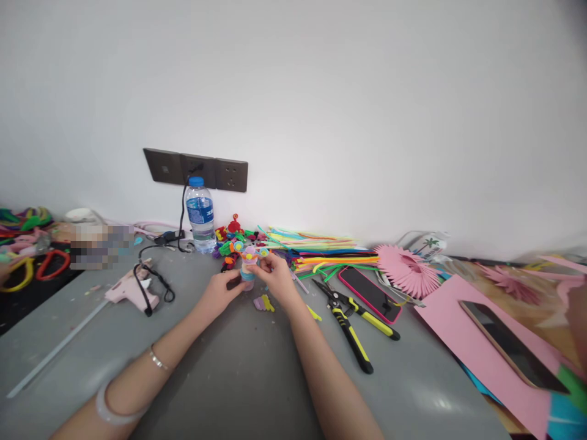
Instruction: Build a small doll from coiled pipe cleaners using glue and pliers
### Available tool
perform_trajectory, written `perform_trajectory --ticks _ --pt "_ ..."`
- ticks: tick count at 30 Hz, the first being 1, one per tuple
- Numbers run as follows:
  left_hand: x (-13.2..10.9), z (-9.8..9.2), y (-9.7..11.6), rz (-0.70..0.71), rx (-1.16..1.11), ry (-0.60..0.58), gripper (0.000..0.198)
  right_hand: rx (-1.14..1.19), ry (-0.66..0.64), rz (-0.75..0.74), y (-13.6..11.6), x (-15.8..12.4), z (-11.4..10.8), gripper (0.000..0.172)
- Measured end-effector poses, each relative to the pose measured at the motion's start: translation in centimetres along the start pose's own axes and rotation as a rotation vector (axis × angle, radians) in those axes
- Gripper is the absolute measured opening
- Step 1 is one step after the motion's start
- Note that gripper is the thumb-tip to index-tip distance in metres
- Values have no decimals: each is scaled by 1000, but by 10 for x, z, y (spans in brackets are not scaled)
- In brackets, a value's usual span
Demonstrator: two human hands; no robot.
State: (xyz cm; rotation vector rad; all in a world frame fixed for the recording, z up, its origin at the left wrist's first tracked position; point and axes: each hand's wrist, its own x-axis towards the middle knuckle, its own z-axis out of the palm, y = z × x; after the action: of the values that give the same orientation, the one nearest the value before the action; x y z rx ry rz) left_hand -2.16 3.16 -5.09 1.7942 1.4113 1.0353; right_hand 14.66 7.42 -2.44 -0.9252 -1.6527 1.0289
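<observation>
Near the middle of the table, my left hand (pixel 224 289) is closed around the lower left side of a small colourful craft figure (pixel 248 276). The figure stands upright, with a pale blue and pink body and a purple, orange and yellow top. My right hand (pixel 277 276) pinches the figure's upper right side, its fingertips partly covering it. Just below lie bent purple and yellow pipe cleaner pieces (pixel 264 303). Several small fuzzy figures (pixel 233 231) crowd behind it by the wall.
A water bottle (pixel 200 217) stands under the wall sockets (pixel 197 170). The pink glue gun (pixel 132 290) lies left with its cord. To the right are long pipe cleaners (pixel 339 256), yellow-black pliers (pixel 351 324), a pink-cased phone (pixel 370 294), and another phone (pixel 511 345) on pink paper (pixel 458 305).
</observation>
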Motion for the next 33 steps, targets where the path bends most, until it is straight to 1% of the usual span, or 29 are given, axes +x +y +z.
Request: perform_trajectory --ticks 5,11,16,19,21,26,33 --pt "0 0 1 5 2 -24 32 27 -35 -9 1 -2 -1 49" --pt "0 0 1 6 29 -25 33 51 -85 -9 0 -2 -6 49" --pt "0 0 4 27 68 -6 32 47 -80 -19 1 -1 -8 52" --pt "1 2 2 62 68 35 39 75 -75 -10 1 0 -8 51" --pt "1 2 0 79 62 42 43 82 -79 3 1 0 -8 50" --pt "3 3 -2 100 45 23 36 69 -87 11 0 -1 -9 48" --pt "1 1 5 91 51 36 33 49 -91 14 -3 -1 -11 48"
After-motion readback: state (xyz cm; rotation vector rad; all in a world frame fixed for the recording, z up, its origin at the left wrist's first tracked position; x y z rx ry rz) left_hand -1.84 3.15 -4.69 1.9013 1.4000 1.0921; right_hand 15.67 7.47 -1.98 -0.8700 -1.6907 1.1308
